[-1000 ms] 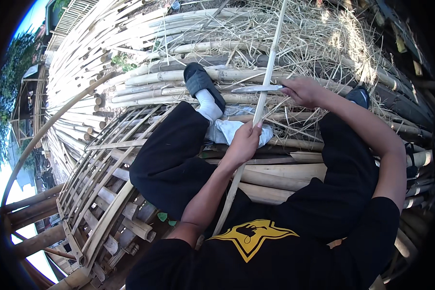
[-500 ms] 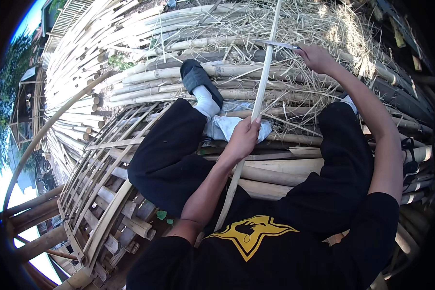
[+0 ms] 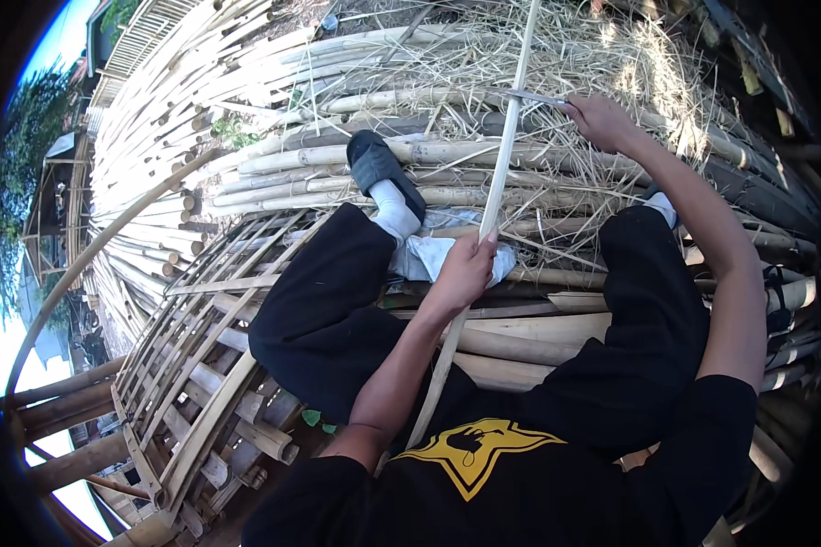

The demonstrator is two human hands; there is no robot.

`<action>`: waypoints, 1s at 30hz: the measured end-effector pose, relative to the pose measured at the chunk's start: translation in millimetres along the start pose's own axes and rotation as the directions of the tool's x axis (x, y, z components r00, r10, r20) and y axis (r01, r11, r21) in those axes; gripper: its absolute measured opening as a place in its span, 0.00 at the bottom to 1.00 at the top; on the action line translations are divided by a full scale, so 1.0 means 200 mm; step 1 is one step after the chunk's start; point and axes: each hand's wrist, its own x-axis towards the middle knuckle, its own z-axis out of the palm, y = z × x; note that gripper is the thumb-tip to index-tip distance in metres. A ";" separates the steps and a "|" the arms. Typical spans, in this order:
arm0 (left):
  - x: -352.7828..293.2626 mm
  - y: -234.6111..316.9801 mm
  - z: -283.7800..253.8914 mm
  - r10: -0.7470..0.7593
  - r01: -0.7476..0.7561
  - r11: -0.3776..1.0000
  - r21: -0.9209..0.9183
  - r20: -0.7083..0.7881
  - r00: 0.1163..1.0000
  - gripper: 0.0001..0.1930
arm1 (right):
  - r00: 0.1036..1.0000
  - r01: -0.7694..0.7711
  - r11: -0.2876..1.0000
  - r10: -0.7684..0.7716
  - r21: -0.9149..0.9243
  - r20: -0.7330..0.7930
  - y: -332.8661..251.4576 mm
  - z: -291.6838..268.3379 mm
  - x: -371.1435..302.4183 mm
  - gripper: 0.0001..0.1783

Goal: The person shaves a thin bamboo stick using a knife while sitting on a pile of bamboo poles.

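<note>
A long pale bamboo strip [image 3: 504, 164] runs from my lap up past the top edge of the view. My left hand [image 3: 466, 268] is closed round it at about its middle, above my lap. At arm's length my right hand [image 3: 598, 122] is closed on the handle of a knife [image 3: 540, 98]. The knife's thin blade lies across the strip, touching it; most of the handle is hidden in my fingers. Beneath the left hand, a white cloth or plastic sheet [image 3: 426, 258] rests on the bamboo.
Bamboo poles [image 3: 283, 164] cover the ground ahead, with a heap of straw-like shavings [image 3: 611, 64] at the upper right. To my left stands a slatted bamboo frame [image 3: 178, 365], and a bent pole [image 3: 109, 232] arches beyond it. My sandalled foot [image 3: 383, 169] rests on the poles.
The whole view has shifted slightly. Both hands keep their grips, and the blade still crosses the strip near the same height.
</note>
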 end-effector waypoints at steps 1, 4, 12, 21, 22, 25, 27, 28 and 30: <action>-0.01 -0.02 -0.02 -0.007 0.007 1.000 0.000 -0.008 1.000 0.15 | 0.998 -0.045 0.995 0.042 0.086 0.046 -0.06 0.03 -0.02 0.22; 0.01 -0.03 -0.04 -0.009 0.009 1.000 -0.008 -0.019 1.000 0.13 | 0.965 0.142 0.973 -0.176 0.180 0.194 -0.37 0.07 -0.18 0.19; -0.01 -0.12 0.00 0.035 -0.035 0.999 0.008 -0.006 0.999 0.15 | 0.815 -0.579 0.812 0.579 -0.067 -0.022 0.41 -0.12 0.11 0.28; -0.01 -0.06 0.01 0.011 -0.011 1.000 -0.022 0.026 1.000 0.16 | 0.983 0.070 0.977 -0.102 0.202 0.152 -0.29 -0.13 -0.12 0.20; 0.00 -0.05 0.01 -0.006 0.007 0.999 -0.034 0.042 0.999 0.16 | 0.969 0.160 0.964 -0.195 0.215 0.154 -0.37 -0.09 -0.16 0.19; -0.02 -0.05 0.01 -0.020 0.023 0.998 -0.053 0.045 0.999 0.16 | 0.915 0.278 0.935 -0.328 0.222 0.235 -0.52 -0.01 -0.24 0.18; -0.02 -0.05 0.01 -0.012 0.015 0.998 -0.059 0.041 0.999 0.16 | 0.879 0.306 0.928 -0.361 0.210 0.312 -0.48 0.04 -0.23 0.18; 0.00 -0.05 0.01 -0.019 0.020 0.999 -0.042 0.034 0.999 0.16 | 0.946 0.214 0.951 -0.259 0.225 0.195 -0.34 0.09 -0.20 0.19; 0.01 -0.10 0.01 -0.030 0.031 0.998 -0.049 0.023 0.999 0.16 | 0.993 0.101 0.989 -0.107 0.112 0.051 -0.09 0.08 -0.15 0.19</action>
